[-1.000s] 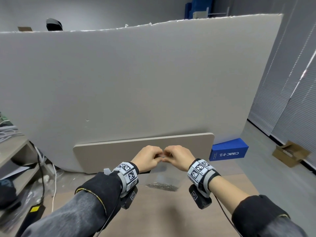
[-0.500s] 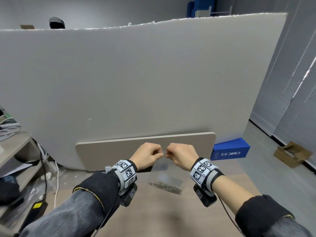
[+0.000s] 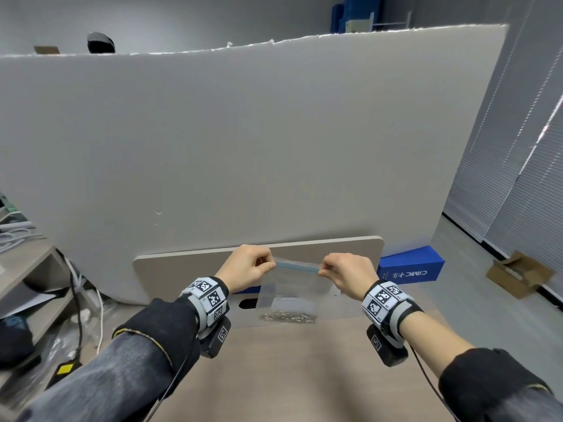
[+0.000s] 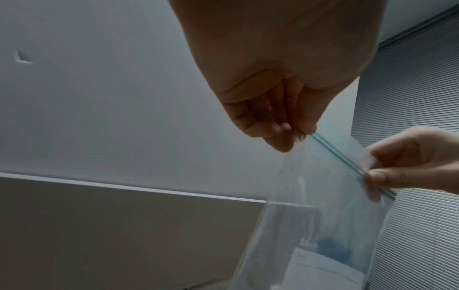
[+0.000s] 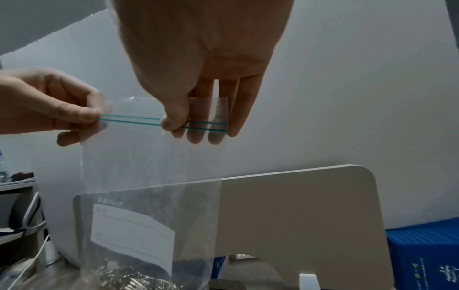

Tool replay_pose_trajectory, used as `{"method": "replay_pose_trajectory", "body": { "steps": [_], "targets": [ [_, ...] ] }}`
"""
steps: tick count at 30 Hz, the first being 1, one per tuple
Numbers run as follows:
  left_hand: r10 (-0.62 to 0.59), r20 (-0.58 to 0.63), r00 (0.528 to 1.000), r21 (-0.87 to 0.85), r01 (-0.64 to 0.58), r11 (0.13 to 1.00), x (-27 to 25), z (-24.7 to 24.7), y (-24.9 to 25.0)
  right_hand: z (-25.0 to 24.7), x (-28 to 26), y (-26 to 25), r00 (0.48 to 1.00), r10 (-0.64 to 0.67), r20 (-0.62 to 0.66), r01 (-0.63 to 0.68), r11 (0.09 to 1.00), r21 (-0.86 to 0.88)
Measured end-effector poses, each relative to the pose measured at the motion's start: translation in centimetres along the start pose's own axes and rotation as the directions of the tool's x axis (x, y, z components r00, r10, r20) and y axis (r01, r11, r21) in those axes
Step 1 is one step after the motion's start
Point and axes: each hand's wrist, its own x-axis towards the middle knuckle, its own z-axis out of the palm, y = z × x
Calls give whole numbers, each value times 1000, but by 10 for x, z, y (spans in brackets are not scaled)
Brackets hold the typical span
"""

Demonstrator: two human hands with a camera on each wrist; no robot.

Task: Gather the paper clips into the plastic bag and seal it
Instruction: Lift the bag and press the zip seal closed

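Note:
A clear plastic zip bag (image 3: 294, 292) hangs upright above the table's far edge, held by its top. Its blue-green zip strip (image 3: 297, 265) runs taut between my hands. My left hand (image 3: 249, 266) pinches the strip's left end, and my right hand (image 3: 344, 271) pinches it near the right end. In the right wrist view the right thumb (image 5: 174, 119) presses the strip (image 5: 129, 120) against the fingers behind it. Several silver paper clips (image 3: 286, 316) lie heaped in the bag's bottom, also seen in the right wrist view (image 5: 119, 278). The left wrist view shows the bag (image 4: 323, 225) edge-on.
A wooden table (image 3: 289, 376) lies under my forearms. A beige rounded panel (image 3: 182, 266) stands at its far edge before a tall white board (image 3: 243, 147). A blue box (image 3: 411, 268) sits on the floor at right, a cardboard box (image 3: 518, 274) farther right, and shelves with cables (image 3: 76, 287) at left.
My hands were together at the middle of the bag's top; they have slid apart along the zip strip to its two ends. The bag now hangs spread flat.

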Motion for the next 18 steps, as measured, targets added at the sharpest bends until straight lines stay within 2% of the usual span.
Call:
{"method": "replay_pose_trajectory", "body": {
  "steps": [6,12,15,18],
  "targets": [
    [-79,-29,996,-32,78,996,-6,-4,-18,-1,2,-2,995,69,66,-71,997,26],
    [-192,39,981,50,190,981,-6,-1,-30,-5,10,-12,996,45,77,-41,998,-51],
    [-210,117,971,109,198,974,-5,6,-21,-9,15,-18,997,-8,79,12,999,-46],
    [-151,164,975,265,104,959,0,19,-6,-6,18,-26,993,-77,87,83,994,-69]
  ]
}}
